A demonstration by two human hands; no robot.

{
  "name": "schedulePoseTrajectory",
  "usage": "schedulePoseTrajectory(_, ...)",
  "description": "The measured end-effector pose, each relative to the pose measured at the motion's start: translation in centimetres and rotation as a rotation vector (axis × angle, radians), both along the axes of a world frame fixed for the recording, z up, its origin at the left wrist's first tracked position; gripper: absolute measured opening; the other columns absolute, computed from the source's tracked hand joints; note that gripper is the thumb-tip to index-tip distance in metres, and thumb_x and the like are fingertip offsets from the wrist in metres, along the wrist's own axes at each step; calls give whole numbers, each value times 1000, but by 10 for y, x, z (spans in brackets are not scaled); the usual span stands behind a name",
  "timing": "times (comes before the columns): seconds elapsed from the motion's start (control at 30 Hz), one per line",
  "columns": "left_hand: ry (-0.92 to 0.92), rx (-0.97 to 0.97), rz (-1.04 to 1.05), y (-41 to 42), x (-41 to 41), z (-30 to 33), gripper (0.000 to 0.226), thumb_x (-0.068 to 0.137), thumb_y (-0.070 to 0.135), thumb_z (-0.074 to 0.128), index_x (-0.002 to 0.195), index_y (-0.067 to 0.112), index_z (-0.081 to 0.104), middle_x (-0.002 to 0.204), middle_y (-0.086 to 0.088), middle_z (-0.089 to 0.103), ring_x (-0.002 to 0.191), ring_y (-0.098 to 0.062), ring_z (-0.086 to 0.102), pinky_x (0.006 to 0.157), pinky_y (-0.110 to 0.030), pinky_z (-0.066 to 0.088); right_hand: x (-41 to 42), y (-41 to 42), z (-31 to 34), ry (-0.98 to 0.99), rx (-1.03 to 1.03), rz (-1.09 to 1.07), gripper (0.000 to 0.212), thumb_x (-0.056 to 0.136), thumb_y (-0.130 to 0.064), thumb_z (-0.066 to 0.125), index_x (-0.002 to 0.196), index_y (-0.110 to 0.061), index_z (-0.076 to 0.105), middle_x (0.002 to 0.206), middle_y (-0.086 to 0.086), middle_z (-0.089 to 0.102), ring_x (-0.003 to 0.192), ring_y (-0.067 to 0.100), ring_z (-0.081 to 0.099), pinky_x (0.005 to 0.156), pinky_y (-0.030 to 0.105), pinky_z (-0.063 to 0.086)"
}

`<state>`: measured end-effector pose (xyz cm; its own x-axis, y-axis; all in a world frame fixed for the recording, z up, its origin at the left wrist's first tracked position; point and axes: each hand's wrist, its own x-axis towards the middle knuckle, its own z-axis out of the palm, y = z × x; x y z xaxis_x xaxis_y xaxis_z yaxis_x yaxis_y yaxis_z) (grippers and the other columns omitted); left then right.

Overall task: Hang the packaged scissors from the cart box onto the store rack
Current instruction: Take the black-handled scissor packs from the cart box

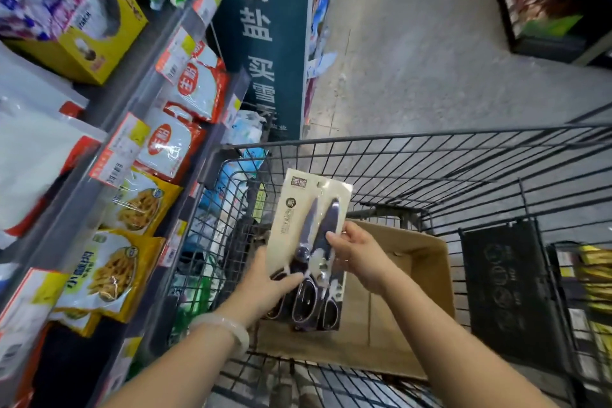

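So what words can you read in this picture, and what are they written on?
"端盐" and "买雪天": white characters on the dark blue sign.
"STARCH": partly blurred, on the yellow box.
Scissors pack, held in both hands: print too small to read.
Shelf price tags and snack bags: too blurred.

Box (410,278) in cart (430,156), shelves (139,103) seemingly left.

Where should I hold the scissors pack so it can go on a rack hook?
Hold the scissors pack by its lower half, around the handle bulge, coming from the side edges as the left hand and right hand do now. That probably leaves the flat top, where the hang hole sits, free for the hook.
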<state>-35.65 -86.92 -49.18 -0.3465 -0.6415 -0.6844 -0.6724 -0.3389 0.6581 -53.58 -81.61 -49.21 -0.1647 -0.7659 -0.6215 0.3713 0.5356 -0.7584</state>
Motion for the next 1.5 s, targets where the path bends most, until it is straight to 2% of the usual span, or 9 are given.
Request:
schedulePoseTrajectory(0.1,-3,-4,162,-2,-4,-8,46,79,23,75,113,6,49,110,-11,61,97,-24,58,83,-36,49,2,-9,-7,-1,32,-85,16,93,-25,54,92,-10,56,88,7,67,79,22,66,66,31,55)
schedulePoseTrajectory(0.2,-36,22,241,3,4,-23,44,80,20,73,114,7,49,107,-9,61,99,-25,59,87,-40,50,1,7,-46,290,279,-323,29,86,-28,65,104,-6,57,102,10,64,94,26,63,71,28,52)
schedulePoseTrajectory(0.3,-75,33,296,5,16,-40,45,78,22,75,114,7,52,106,-9,64,97,-25,62,90,-46,52,4,43,-92,377,553,-169,75,76,-15,76,136,-2,34,135,19,47,118,31,52,89,34,47)
schedulePoseTrajectory(0.4,-97,30,349,3,27,-60,46,78,19,76,116,6,53,109,-7,65,99,-24,61,86,-36,50,15,58,-139,280,553,-63,91,65,-6,83,140,-5,30,136,16,47,123,32,50,101,38,43)
schedulePoseTrajectory(0.7,-102,9,378,6,31,-52,44,80,17,74,115,8,49,107,-6,61,100,-24,57,85,-32,45,17,67,-154,394,505,-10,34,82,-16,70,113,-7,58,91,5,67,84,22,65,75,35,54)
schedulePoseTrajectory(0.9,-43,-44,417,-1,26,-12,50,79,22,75,119,8,50,112,-6,62,104,-25,59,92,-39,49,-6,62,-82,331,310,125,15,89,-9,59,103,-8,57,98,13,67,82,20,65,66,28,54)
schedulePoseTrajectory(1.17,123,-88,528,8,35,44,39,81,22,74,114,13,56,107,-5,67,99,-24,63,88,-41,51,-22,18,18,165,19,146,23,89,-5,56,105,-20,62,92,5,73,81,21,71,67,34,55)
schedulePoseTrajectory(1.37,183,-186,652,30,74,84,13,81,13,73,76,18,62,87,-13,71,83,-27,66,83,-39,51,5,-6,73,86,-82,352,29,89,-2,55,117,-10,57,105,23,67,92,37,65,85,52,53)
schedulePoseTrajectory(1.5,238,-218,798,63,115,108,16,79,9,74,90,8,62,91,-11,68,85,-26,65,78,-34,50,48,-2,109,176,-172,491,21,89,-2,56,110,-5,58,87,12,71,73,20,70,66,33,56)
